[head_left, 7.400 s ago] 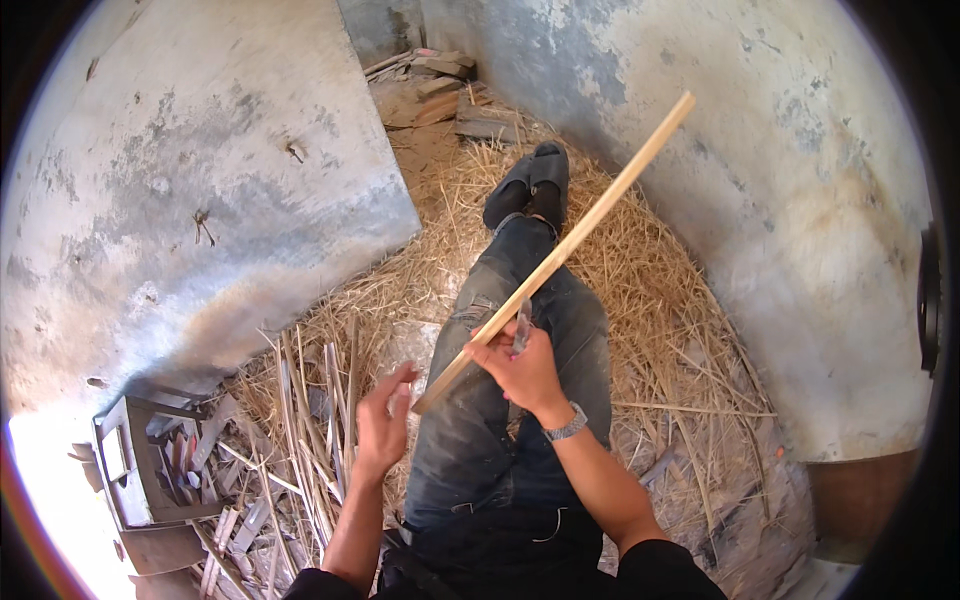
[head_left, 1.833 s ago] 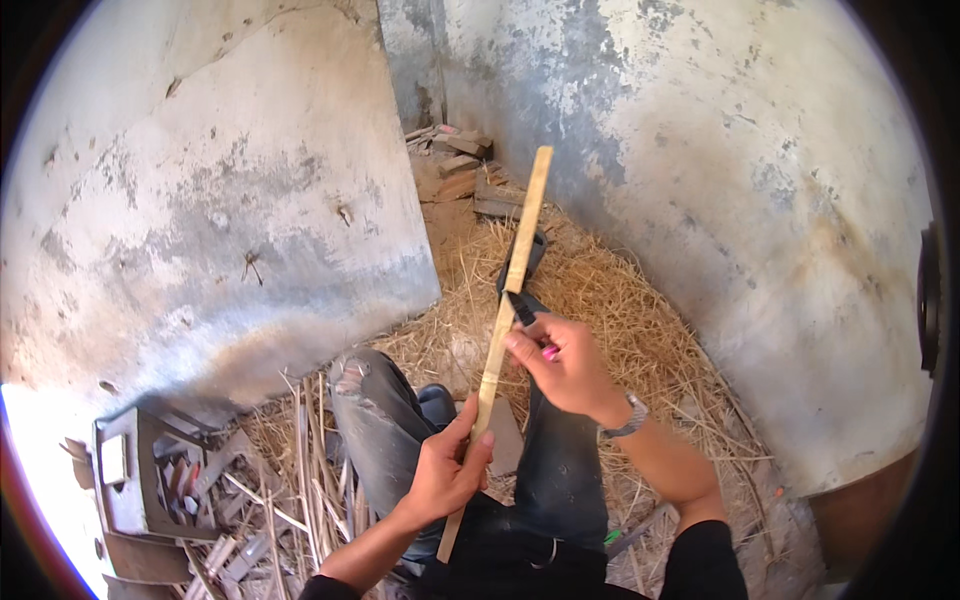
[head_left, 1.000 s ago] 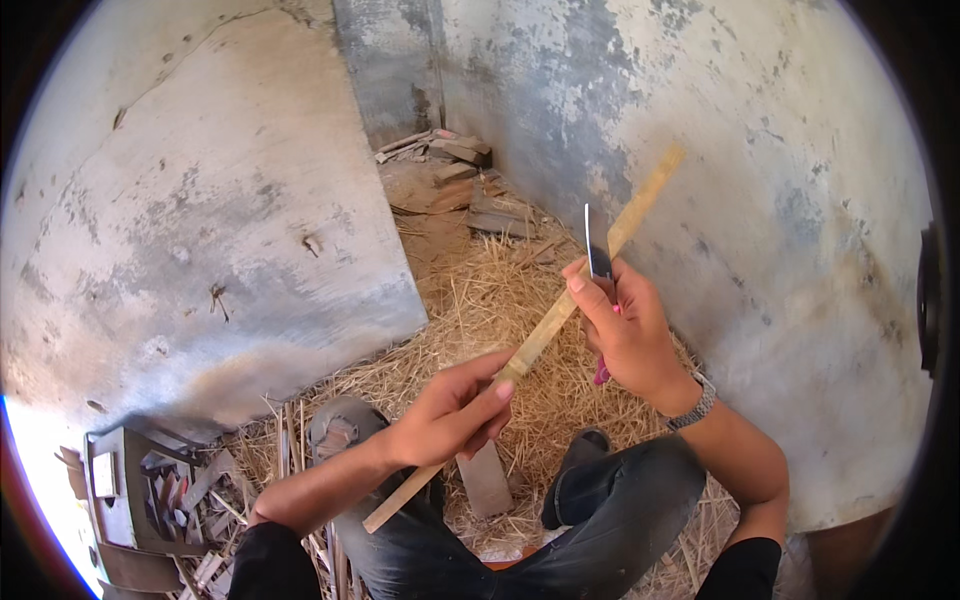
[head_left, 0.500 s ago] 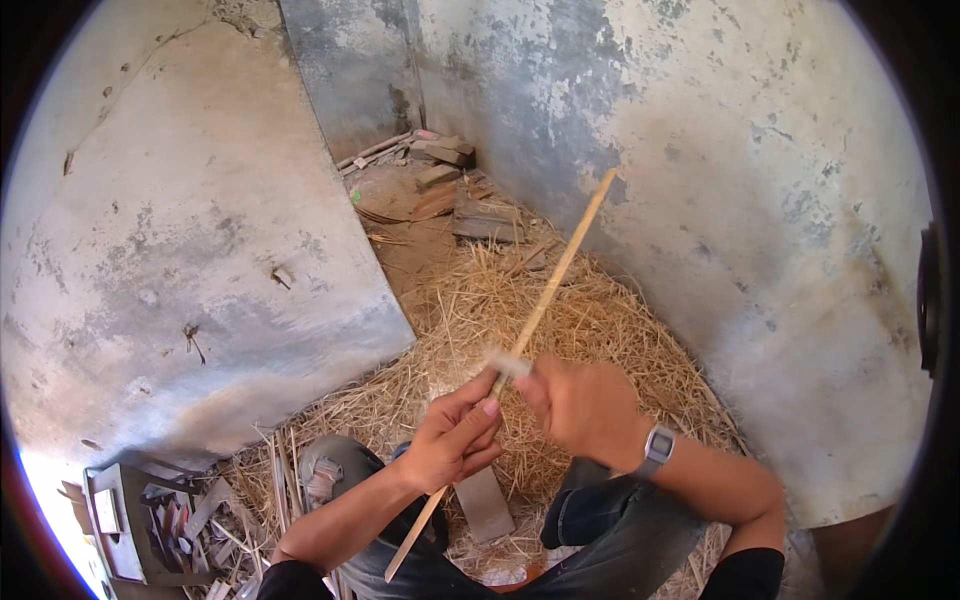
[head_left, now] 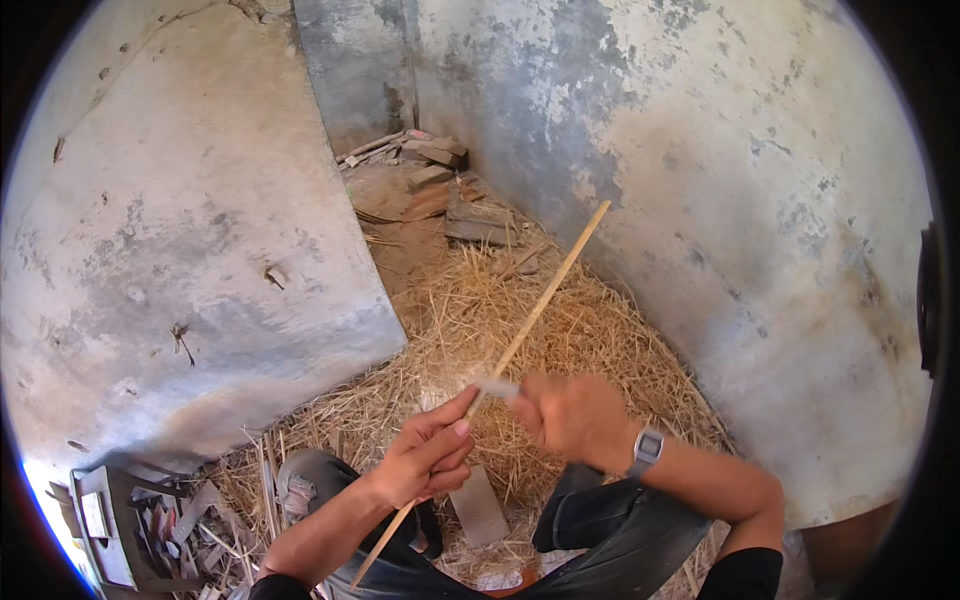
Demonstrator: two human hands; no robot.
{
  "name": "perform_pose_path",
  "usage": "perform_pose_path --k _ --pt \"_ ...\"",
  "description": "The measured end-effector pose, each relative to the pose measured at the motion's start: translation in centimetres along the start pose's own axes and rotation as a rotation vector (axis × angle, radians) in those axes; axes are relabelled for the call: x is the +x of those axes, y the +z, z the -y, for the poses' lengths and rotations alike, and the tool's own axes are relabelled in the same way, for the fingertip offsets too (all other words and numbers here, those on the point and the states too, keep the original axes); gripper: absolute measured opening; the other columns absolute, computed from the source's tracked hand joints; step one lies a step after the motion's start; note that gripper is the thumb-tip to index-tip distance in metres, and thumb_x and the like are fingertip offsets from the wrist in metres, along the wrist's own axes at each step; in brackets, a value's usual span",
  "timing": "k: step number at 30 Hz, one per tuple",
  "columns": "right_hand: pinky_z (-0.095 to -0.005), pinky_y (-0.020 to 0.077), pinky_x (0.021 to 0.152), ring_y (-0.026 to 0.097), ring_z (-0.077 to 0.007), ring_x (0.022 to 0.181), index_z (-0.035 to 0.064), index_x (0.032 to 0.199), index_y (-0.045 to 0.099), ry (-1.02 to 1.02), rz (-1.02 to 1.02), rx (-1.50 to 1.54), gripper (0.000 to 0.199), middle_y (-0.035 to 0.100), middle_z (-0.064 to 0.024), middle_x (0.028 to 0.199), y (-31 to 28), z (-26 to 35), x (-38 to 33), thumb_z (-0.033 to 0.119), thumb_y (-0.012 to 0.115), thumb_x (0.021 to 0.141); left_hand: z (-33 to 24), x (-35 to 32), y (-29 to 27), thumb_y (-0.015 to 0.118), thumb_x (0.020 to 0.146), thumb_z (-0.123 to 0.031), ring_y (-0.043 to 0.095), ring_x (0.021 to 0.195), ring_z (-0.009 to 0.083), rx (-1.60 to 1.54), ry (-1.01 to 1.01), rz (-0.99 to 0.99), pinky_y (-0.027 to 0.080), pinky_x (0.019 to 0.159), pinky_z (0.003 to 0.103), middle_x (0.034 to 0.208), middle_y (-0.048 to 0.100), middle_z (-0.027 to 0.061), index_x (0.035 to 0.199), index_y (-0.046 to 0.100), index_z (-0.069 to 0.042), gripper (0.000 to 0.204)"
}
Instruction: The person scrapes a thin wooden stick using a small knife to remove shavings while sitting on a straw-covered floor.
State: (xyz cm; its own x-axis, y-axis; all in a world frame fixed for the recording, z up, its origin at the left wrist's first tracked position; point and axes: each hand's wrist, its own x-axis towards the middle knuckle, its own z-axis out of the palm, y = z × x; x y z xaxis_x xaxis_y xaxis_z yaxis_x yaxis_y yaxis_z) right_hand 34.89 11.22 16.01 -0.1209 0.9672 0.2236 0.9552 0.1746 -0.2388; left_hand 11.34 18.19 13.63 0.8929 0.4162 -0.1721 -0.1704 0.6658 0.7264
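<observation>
A long, thin bamboo strip (head_left: 545,295) slants from my lap up toward the far right. My left hand (head_left: 425,458) is closed round its lower part, thumb on top, with the tail end sticking out below the wrist. My right hand (head_left: 578,418), with a watch on the wrist, is a fist gripping a knife. The short, pale knife blade (head_left: 495,387) lies across the strip just beyond my left fingertips. Motion smears the blade, and its handle is hidden in the fist.
Pale shavings (head_left: 590,330) are heaped on the floor around my bent legs. A flat block (head_left: 479,505) lies between my feet. Bricks and boards (head_left: 435,155) are piled in the far corner. Walls rise at left and right; a metal-framed box (head_left: 110,525) stands lower left.
Both hands and the strip have shifted a little down and left in view, and the strip's far tip is lower. The knife remains across the strip near my left fingers.
</observation>
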Motion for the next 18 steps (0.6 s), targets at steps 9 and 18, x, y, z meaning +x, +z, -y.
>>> perform_pose_path --k 9,18 --pt "-0.0412 0.0428 0.055 0.047 -0.0273 0.049 -0.0026 0.092 0.065 0.504 -0.511 -0.015 0.051 0.053 -0.0136 0.056 -7.9 -16.4 4.5 0.041 0.043 0.108 0.0 -0.8 0.9 0.044 0.109 -0.019 0.023 0.041 0.0057 -0.051 -0.129 0.006 0.023 0.036 0.022 0.06 0.026 -0.004 0.16 0.028 -0.017 0.053" --pt "-0.0275 0.0304 0.049 0.039 -0.0051 0.054 0.0024 0.1 0.063 0.349 -0.321 0.876 0.052 0.047 0.0056 0.064 -1.6 -4.6 2.2 0.054 0.056 0.101 0.6 0.4 0.6 0.047 0.107 -0.023 0.027 0.039 0.0062 -0.184 -0.197 0.056 0.027 0.033 0.021 0.058 0.028 -0.0026 0.161 0.023 -0.016 0.059"
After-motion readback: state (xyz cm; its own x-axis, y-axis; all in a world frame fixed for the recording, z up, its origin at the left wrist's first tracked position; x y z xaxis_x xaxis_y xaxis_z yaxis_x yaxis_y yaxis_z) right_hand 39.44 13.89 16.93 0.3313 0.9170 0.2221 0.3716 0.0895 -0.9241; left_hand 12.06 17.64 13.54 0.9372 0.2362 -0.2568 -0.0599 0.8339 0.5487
